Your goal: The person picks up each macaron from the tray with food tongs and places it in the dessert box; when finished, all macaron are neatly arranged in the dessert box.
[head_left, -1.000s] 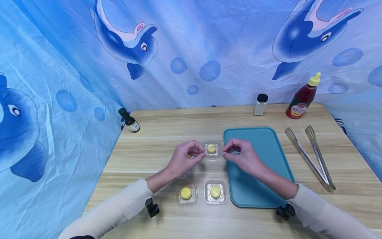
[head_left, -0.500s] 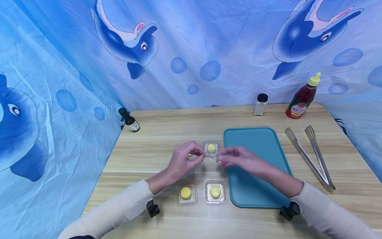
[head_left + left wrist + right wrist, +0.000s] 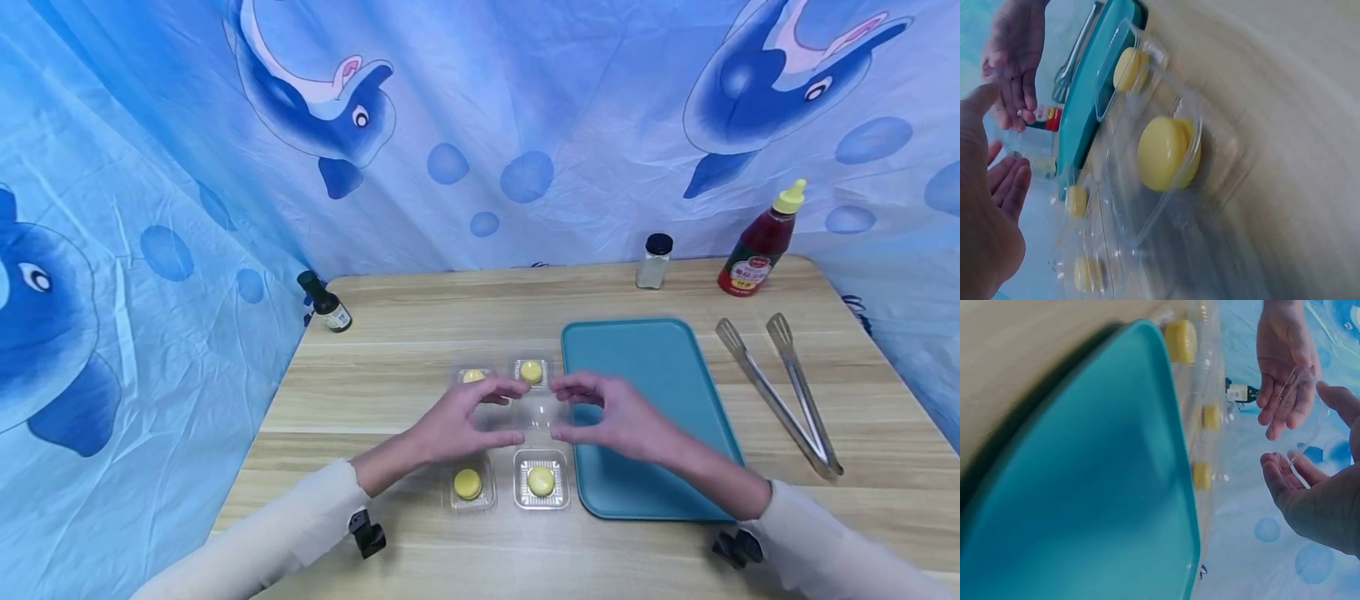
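A clear, shallow plastic lid [image 3: 538,412] is held level between my two hands, low over the table. My left hand [image 3: 453,423] spans its left side, fingers at the far edge and thumb at the near one. Opposite it, my right hand [image 3: 621,417] spans the right side the same way. The right wrist view shows the see-through lid [image 3: 1295,387] between thumbs and fingertips. Around the hands stand several clear plastic boxes, each with a yellow macaron: near left macaron [image 3: 467,483], near right macaron [image 3: 541,481], far right macaron [image 3: 531,372], far left macaron [image 3: 473,376], partly behind my left hand.
A teal tray [image 3: 637,346] lies directly right of the boxes, under my right forearm. Metal tongs [image 3: 787,400] lie farther right. At the back stand a black-capped jar [image 3: 654,262], a red sauce bottle [image 3: 759,246] and, on the left, a small dark bottle [image 3: 326,304].
Both hands were pinched closer together near the far right box. They have come nearer to me, their thumbs and fingers spreading apart, with the clear lid now stretched out between them.
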Action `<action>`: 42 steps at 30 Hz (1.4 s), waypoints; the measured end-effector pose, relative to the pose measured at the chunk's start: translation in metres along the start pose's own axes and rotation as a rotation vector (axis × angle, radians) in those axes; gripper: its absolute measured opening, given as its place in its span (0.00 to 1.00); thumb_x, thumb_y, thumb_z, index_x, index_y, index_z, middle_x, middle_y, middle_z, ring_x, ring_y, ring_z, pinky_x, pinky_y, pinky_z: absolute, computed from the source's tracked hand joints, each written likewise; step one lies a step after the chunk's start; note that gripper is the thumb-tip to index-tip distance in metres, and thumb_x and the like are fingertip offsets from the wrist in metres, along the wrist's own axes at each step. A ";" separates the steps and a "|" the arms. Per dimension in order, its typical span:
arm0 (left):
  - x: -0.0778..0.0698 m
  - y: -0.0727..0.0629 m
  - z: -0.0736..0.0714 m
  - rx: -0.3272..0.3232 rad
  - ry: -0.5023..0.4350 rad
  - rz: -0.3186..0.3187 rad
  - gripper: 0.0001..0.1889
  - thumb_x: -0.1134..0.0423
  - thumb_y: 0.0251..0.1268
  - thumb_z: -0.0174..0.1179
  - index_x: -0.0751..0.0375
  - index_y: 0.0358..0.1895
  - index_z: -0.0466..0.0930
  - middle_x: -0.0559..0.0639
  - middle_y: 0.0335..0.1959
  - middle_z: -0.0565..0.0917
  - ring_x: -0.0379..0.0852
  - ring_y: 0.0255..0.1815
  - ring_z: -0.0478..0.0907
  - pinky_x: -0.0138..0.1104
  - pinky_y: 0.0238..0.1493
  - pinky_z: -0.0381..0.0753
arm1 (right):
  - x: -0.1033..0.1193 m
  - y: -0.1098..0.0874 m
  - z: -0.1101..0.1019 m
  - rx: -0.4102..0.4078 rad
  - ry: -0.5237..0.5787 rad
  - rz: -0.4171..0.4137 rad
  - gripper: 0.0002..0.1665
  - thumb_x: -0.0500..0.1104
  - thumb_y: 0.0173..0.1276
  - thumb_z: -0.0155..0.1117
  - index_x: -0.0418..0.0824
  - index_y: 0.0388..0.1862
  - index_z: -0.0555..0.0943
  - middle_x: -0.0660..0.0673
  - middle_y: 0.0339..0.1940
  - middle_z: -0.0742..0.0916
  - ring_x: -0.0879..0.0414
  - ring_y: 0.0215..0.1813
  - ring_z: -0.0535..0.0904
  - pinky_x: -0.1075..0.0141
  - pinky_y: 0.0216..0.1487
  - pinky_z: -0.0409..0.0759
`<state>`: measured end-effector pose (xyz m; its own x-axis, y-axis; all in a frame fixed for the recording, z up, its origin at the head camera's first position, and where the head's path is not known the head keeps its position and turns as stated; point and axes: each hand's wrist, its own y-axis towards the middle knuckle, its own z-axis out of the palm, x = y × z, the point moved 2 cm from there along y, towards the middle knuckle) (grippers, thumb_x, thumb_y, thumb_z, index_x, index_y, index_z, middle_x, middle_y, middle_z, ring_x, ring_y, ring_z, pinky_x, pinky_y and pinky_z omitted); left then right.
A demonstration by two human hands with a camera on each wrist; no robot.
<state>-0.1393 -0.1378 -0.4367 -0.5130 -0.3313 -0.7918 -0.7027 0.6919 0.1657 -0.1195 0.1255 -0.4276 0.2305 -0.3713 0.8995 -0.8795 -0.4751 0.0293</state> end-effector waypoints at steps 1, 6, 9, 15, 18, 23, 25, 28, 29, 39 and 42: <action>-0.001 -0.001 0.002 0.009 0.017 0.000 0.34 0.55 0.63 0.78 0.58 0.71 0.76 0.52 0.68 0.82 0.52 0.66 0.80 0.40 0.70 0.79 | -0.001 -0.002 0.001 0.002 -0.031 -0.014 0.37 0.48 0.61 0.85 0.41 0.67 0.82 0.39 0.62 0.87 0.41 0.64 0.83 0.41 0.70 0.78; -0.005 -0.008 0.012 0.030 0.123 0.018 0.38 0.54 0.56 0.83 0.58 0.69 0.74 0.53 0.66 0.82 0.44 0.65 0.78 0.39 0.69 0.79 | -0.004 -0.012 0.008 0.031 -0.195 -0.097 0.40 0.50 0.60 0.86 0.41 0.69 0.81 0.41 0.64 0.86 0.44 0.63 0.84 0.45 0.66 0.83; -0.006 -0.013 0.018 0.024 0.191 0.047 0.41 0.53 0.52 0.85 0.58 0.68 0.74 0.49 0.65 0.81 0.43 0.64 0.77 0.39 0.68 0.80 | -0.005 -0.018 0.012 0.043 -0.262 -0.149 0.40 0.47 0.60 0.85 0.39 0.69 0.81 0.41 0.65 0.86 0.43 0.62 0.85 0.47 0.63 0.85; -0.008 -0.023 0.029 0.036 0.310 0.088 0.43 0.50 0.49 0.86 0.56 0.67 0.73 0.44 0.64 0.79 0.42 0.63 0.76 0.37 0.68 0.78 | -0.008 -0.028 0.024 0.020 -0.413 -0.254 0.43 0.46 0.55 0.88 0.37 0.68 0.81 0.42 0.64 0.87 0.44 0.65 0.83 0.46 0.64 0.84; -0.009 -0.027 0.034 0.057 0.351 0.070 0.43 0.50 0.48 0.86 0.55 0.66 0.72 0.43 0.64 0.78 0.41 0.63 0.76 0.36 0.69 0.78 | -0.011 -0.033 0.032 0.014 -0.452 -0.297 0.43 0.46 0.54 0.88 0.36 0.67 0.81 0.41 0.63 0.87 0.45 0.64 0.84 0.48 0.63 0.85; -0.010 -0.033 0.041 0.094 0.388 0.019 0.44 0.48 0.47 0.86 0.55 0.65 0.72 0.44 0.64 0.78 0.41 0.62 0.76 0.33 0.67 0.79 | -0.015 -0.039 0.042 0.032 -0.461 -0.317 0.44 0.45 0.53 0.88 0.33 0.67 0.80 0.41 0.62 0.87 0.47 0.62 0.84 0.51 0.62 0.86; -0.009 -0.035 0.044 0.105 0.397 0.000 0.43 0.47 0.47 0.86 0.54 0.65 0.72 0.43 0.64 0.78 0.40 0.61 0.76 0.32 0.65 0.80 | -0.016 -0.040 0.045 0.037 -0.458 -0.311 0.45 0.45 0.52 0.88 0.33 0.67 0.79 0.42 0.62 0.87 0.48 0.62 0.84 0.52 0.62 0.86; -0.007 -0.037 0.047 0.108 0.404 -0.011 0.44 0.46 0.47 0.86 0.53 0.65 0.71 0.42 0.63 0.77 0.40 0.61 0.76 0.31 0.63 0.80 | -0.017 -0.042 0.048 0.042 -0.459 -0.291 0.45 0.45 0.52 0.88 0.33 0.68 0.79 0.42 0.63 0.87 0.48 0.63 0.84 0.53 0.63 0.86; -0.007 -0.037 0.048 0.108 0.404 -0.011 0.44 0.46 0.46 0.86 0.53 0.65 0.71 0.42 0.63 0.77 0.40 0.61 0.76 0.31 0.63 0.80 | -0.018 -0.043 0.049 0.043 -0.460 -0.287 0.45 0.44 0.52 0.88 0.33 0.68 0.79 0.42 0.63 0.87 0.48 0.63 0.84 0.53 0.63 0.86; -0.002 -0.039 0.052 0.108 0.407 0.010 0.43 0.48 0.45 0.87 0.53 0.63 0.72 0.42 0.61 0.78 0.38 0.58 0.77 0.29 0.62 0.80 | -0.021 -0.046 0.055 0.023 -0.490 -0.316 0.45 0.43 0.52 0.88 0.33 0.68 0.79 0.41 0.63 0.87 0.45 0.63 0.84 0.50 0.64 0.85; -0.002 -0.038 0.052 0.112 0.409 0.004 0.42 0.49 0.46 0.87 0.53 0.64 0.72 0.42 0.61 0.78 0.39 0.57 0.77 0.29 0.60 0.81 | -0.022 -0.046 0.055 0.017 -0.495 -0.319 0.45 0.43 0.52 0.88 0.33 0.68 0.79 0.40 0.63 0.87 0.44 0.63 0.84 0.50 0.64 0.85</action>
<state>-0.0859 -0.1301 -0.4721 -0.6850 -0.5401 -0.4890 -0.6539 0.7517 0.0858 -0.0608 0.1116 -0.4723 0.6529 -0.5343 0.5369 -0.7290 -0.6358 0.2538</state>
